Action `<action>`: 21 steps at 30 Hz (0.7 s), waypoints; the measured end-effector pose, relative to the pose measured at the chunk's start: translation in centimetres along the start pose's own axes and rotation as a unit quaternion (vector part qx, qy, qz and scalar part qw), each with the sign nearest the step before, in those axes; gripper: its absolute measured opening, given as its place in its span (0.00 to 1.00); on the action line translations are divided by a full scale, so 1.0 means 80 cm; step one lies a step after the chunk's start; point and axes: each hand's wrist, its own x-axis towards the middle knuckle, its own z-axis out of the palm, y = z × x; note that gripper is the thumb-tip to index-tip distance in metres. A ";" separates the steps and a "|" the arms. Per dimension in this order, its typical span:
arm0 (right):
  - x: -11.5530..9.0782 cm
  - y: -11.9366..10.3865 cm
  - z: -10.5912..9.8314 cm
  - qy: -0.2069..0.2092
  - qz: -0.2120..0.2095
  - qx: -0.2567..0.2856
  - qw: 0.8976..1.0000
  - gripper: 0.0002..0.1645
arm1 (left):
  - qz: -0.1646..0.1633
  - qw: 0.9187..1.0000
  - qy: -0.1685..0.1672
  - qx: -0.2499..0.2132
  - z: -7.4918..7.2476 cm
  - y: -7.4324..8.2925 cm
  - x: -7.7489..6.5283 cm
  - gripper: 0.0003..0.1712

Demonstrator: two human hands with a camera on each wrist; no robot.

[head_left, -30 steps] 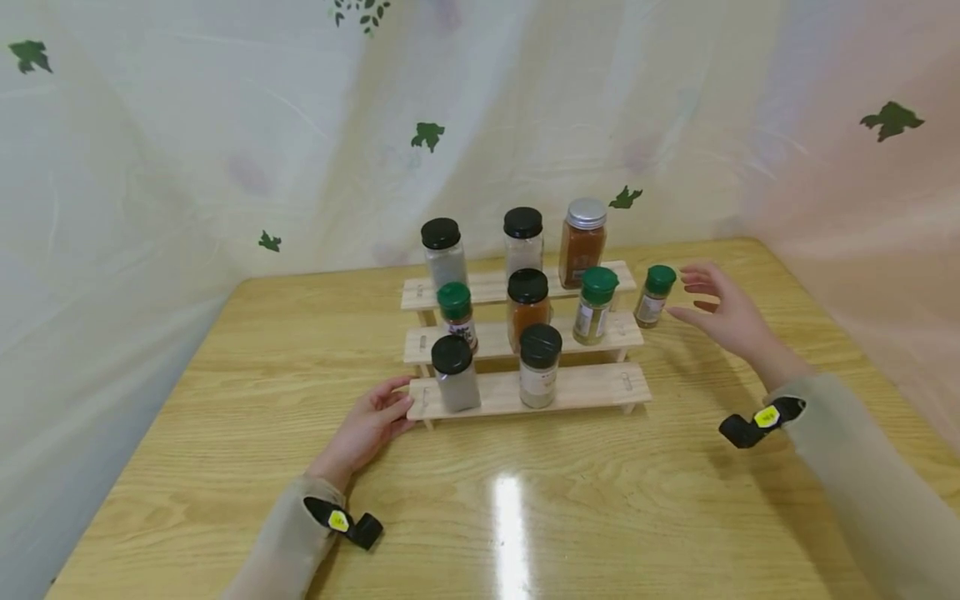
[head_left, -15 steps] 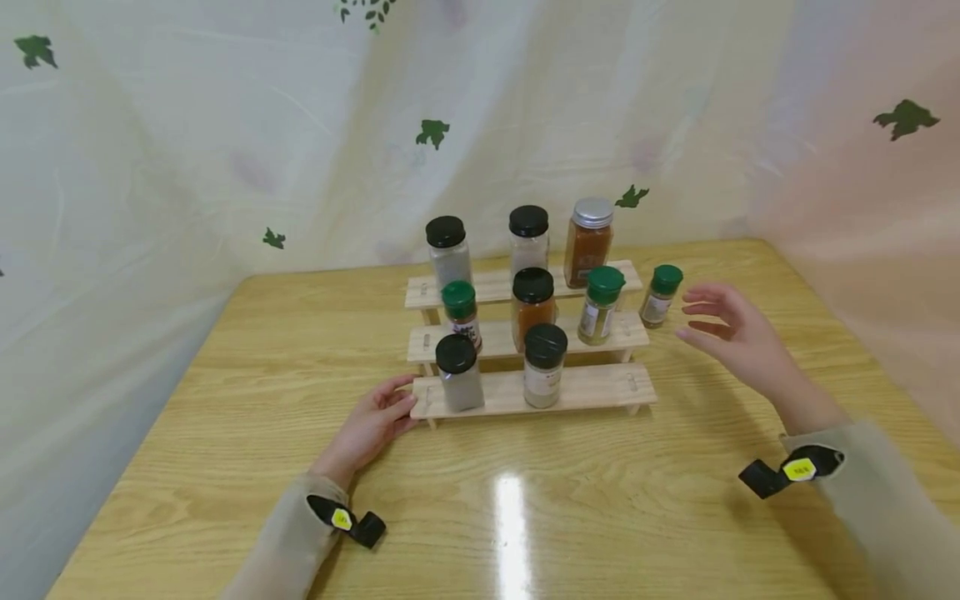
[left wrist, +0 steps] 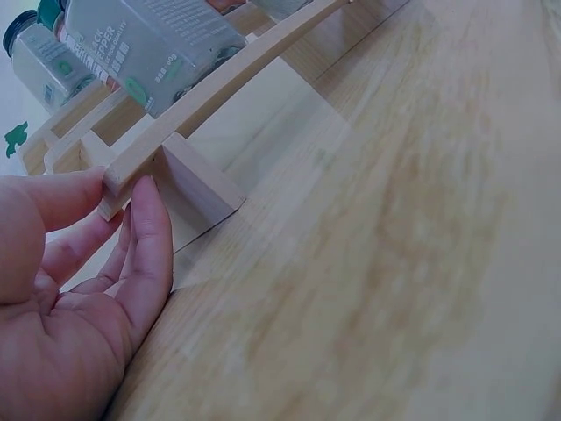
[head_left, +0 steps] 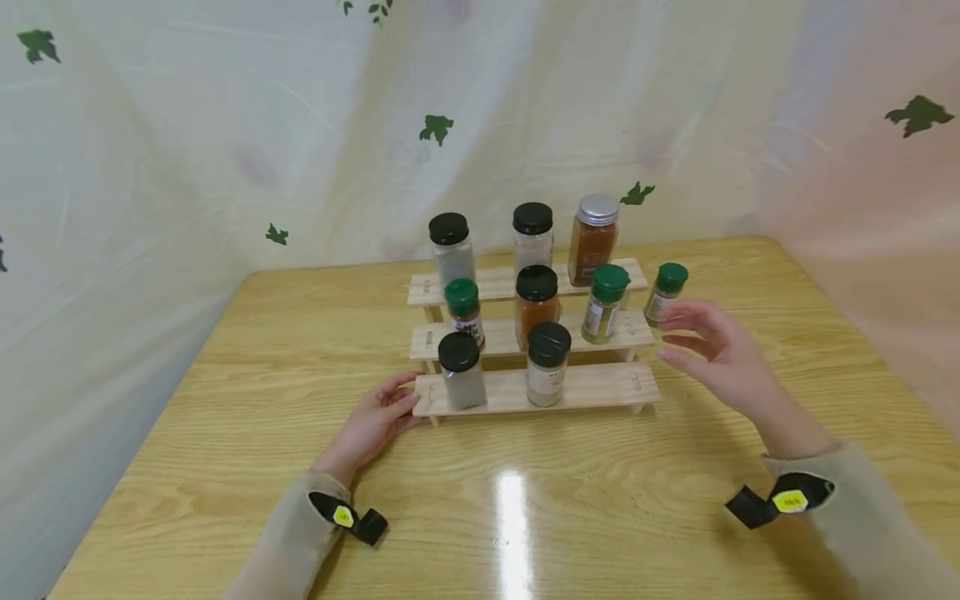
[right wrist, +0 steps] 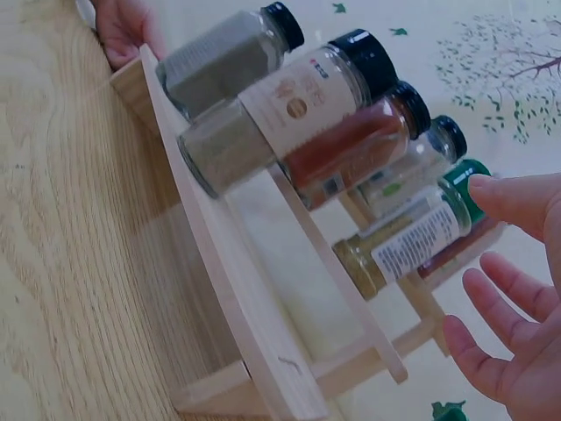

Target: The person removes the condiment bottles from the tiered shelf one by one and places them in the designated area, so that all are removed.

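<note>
A three-tier wooden spice rack [head_left: 592, 388] stands on the table with spice jars on every step. My left hand [head_left: 381, 419] holds the left end of its lowest step, thumb [left wrist: 74, 195] above and fingers [left wrist: 151, 237] below. On that step are a grey-filled jar [head_left: 462, 375] and a black-capped shaker [head_left: 547, 367]. My right hand [head_left: 712, 354] hovers right of the rack with fingers apart, holding nothing. Behind its fingertips a green-capped jar [head_left: 666, 292] stands on the table, partly covered in the head view. Another green-capped jar [head_left: 604, 307] sits on the middle step's right end.
The middle step also bears a red-labelled jar [head_left: 464, 312] and an orange-filled jar [head_left: 536, 308]. Two black-capped jars and a silver-capped jar [head_left: 594, 242] line the top step. A leaf-patterned curtain [head_left: 337, 150] hangs behind the table [head_left: 420, 508].
My right hand first drew back from the green-capped jar on the table, then moved slightly left toward the rack. The left hand has stayed on the rack's end. The head view has shifted a little.
</note>
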 end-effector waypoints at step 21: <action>0.017 -0.018 0.064 -0.059 -0.036 0.038 0.997 0.29 | -0.005 1.000 0.004 0.008 0.000 0.001 0.000 0.29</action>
